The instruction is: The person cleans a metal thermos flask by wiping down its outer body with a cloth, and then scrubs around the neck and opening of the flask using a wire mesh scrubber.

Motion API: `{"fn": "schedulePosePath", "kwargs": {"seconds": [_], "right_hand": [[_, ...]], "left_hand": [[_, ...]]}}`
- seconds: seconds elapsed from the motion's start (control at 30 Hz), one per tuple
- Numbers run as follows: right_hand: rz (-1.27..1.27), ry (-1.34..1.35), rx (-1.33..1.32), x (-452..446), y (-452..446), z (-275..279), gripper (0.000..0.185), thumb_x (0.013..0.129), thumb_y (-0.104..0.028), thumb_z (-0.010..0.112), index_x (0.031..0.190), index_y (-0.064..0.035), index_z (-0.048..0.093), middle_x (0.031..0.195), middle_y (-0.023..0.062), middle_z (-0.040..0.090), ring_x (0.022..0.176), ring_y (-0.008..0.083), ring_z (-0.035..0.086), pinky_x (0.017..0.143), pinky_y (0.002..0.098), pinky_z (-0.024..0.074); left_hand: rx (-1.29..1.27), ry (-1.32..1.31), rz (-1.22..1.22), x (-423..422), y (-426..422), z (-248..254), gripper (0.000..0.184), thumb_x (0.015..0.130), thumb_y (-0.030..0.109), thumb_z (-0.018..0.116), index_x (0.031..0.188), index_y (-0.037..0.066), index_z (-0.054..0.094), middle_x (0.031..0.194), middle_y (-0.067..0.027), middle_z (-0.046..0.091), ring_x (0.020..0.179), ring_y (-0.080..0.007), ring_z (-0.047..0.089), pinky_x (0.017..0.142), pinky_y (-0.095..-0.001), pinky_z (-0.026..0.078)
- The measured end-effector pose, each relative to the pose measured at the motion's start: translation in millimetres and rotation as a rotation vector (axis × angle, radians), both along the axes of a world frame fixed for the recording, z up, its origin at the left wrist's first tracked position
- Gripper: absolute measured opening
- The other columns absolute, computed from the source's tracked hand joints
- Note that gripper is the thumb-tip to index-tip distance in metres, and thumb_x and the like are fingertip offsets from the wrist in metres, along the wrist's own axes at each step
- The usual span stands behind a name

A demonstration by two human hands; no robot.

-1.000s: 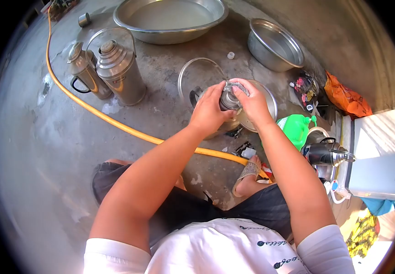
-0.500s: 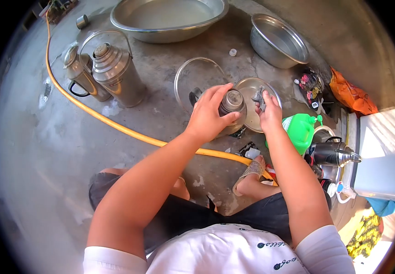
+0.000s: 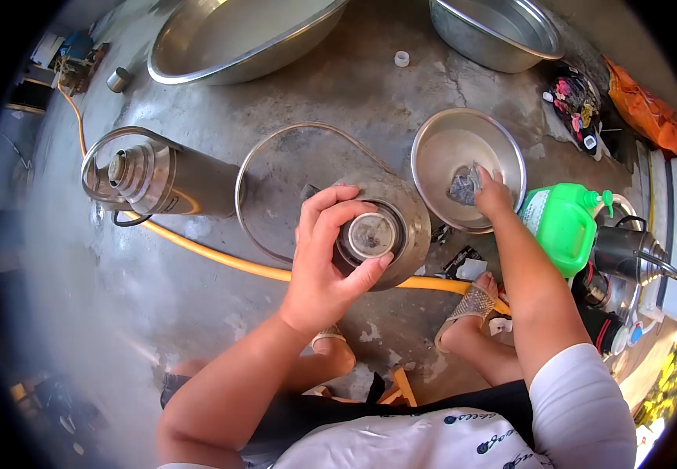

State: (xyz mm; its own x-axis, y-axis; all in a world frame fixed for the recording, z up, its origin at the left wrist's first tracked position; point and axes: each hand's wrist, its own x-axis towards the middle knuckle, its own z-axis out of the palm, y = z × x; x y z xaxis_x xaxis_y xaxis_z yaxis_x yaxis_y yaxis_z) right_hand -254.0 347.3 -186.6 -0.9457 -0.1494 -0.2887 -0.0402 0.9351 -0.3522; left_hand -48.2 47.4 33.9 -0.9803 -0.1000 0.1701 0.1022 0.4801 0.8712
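My left hand is closed round the cap on top of a dull metal thermos flask. This flask stands upright between my feet and the basins, seen from above, with its thin carrying handle looping out to the left. My right hand reaches into a small steel bowl beside the flask. Its fingers pinch a grey, crumpled scouring pad inside the bowl.
Two large metal basins stand farther off. More thermos flasks are at the left. A yellow hose crosses the floor. At the right are a green jug, a dark kettle-like vessel and an orange bag.
My right hand has lowered the scouring pad into the small bowl. My left hand stays at the flask's top. The whole view has shifted and sits closer to the flask.
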Motion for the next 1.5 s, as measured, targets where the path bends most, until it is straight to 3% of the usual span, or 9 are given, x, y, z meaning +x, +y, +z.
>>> {"fn": "schedulePosePath", "kwargs": {"seconds": [0.2,0.37,0.6,0.73,0.9,1.13,1.37,1.4,1.5], "right_hand": [[0.495,0.04,0.081,5.1,-17.2,-22.9,0.041,0.079,-0.016,0.07,0.118,-0.0138,0.06,0.13,0.0146,0.046,0.124,0.0336,0.044,0.097,0.0438,0.0461],[0.114,-0.057,0.259,-13.8,-9.1,-42.6,0.038,0.078,-0.011,0.068,0.114,-0.0051,0.058,0.123,0.0148,0.051,0.106,0.0311,0.057,0.087,0.0425,0.0497],[-0.887,-0.567,-1.418,-22.8,7.3,31.7,0.016,0.091,-0.017,0.058,0.102,-0.0078,0.05,0.085,0.009,0.053,0.07,0.0205,0.059,0.051,0.0249,0.0465],[-1.165,-0.522,-1.621,-17.6,-13.1,103.7,0.026,0.087,-0.002,0.058,0.11,-0.0079,0.048,0.095,0.0156,0.057,0.077,0.0218,0.063,0.046,0.0219,0.0445],[-0.745,-0.487,-1.577,-21.6,2.9,141.8,0.027,0.089,-0.009,0.065,0.112,-0.0123,0.051,0.089,0.0098,0.059,0.061,0.0101,0.053,0.041,0.0191,0.0346],[-0.805,-0.248,-1.231,-21.1,-15.6,214.9,0.052,0.09,-0.062,0.052,0.086,-0.011,0.048,0.065,-0.0022,0.041,0.043,0.0073,0.033,0.037,0.0233,0.0214],[-0.35,0.225,-0.564,-45.3,-2.3,211.7,0.044,0.097,-0.049,0.044,0.073,-0.0127,0.051,0.063,-0.0002,0.051,0.044,0.0142,0.039,0.042,0.0318,0.0315],[-0.059,0.279,-0.009,-47.1,1.9,219.7,0.051,0.096,-0.044,0.045,0.101,0.0035,0.062,0.101,0.021,0.067,0.087,0.0343,0.065,0.081,0.0404,0.0474],[-0.078,0.23,-0.043,-27.1,-14.6,218.0,0.05,0.093,-0.044,0.051,0.117,-0.0011,0.061,0.113,0.0247,0.064,0.109,0.0357,0.06,0.093,0.0378,0.0438]], "left_hand": [[0.063,0.016,0.002,-3.7,1.8,-9.0,0.053,0.067,0.013,0.075,0.116,0.008,0.053,0.13,-0.0162,0.043,0.127,-0.0357,0.04,0.106,-0.0478,0.033],[0.038,0.06,0.006,-5.6,1.1,-11.1,0.052,0.067,0.014,0.074,0.114,0.007,0.053,0.129,-0.0172,0.043,0.126,-0.0357,0.04,0.105,-0.0482,0.033],[0.035,0.084,0.061,-3.8,4.7,-8.3,0.048,0.069,0.013,0.073,0.114,0.009,0.056,0.126,-0.0153,0.048,0.119,-0.0334,0.047,0.1,-0.0426,0.038],[0.009,0.124,0.068,-2.9,3.4,-8.3,0.046,0.071,0.015,0.074,0.114,0.01,0.057,0.127,-0.0145,0.05,0.114,-0.0343,0.051,0.096,-0.0423,0.042],[0.029,0.181,0.082,-3.1,4.0,-9.9,0.044,0.075,0.018,0.073,0.114,0.009,0.057,0.124,-0.013,0.053,0.111,-0.0348,0.053,0.095,-0.0429,0.043],[-0.011,0.168,0.093,-2.2,3.7,-6.9,0.042,0.078,0.023,0.072,0.115,0.011,0.057,0.124,-0.0105,0.053,0.114,-0.0329,0.051,0.097,-0.0436,0.041],[-0.076,0.227,0.096,0.5,1.2,-8.3,0.046,0.08,0.025,0.073,0.119,0.008,0.055,0.125,-0.0136,0.053,0.112,-0.0346,0.054,0.094,-0.0423,0.045],[-0.067,0.218,0.098,1.0,1.0,-8.4,0.045,0.08,0.026,0.073,0.119,0.009,0.056,0.125,-0.0128,0.052,0.113,-0.0343,0.054,0.095,-0.0424,0.045],[-0.062,0.201,0.108,1.5,1.1,-8.9,0.044,0.081,0.027,0.072,0.119,0.011,0.057,0.126,-0.0119,0.052,0.114,-0.0338,0.053,0.096,-0.0422,0.044]]}}
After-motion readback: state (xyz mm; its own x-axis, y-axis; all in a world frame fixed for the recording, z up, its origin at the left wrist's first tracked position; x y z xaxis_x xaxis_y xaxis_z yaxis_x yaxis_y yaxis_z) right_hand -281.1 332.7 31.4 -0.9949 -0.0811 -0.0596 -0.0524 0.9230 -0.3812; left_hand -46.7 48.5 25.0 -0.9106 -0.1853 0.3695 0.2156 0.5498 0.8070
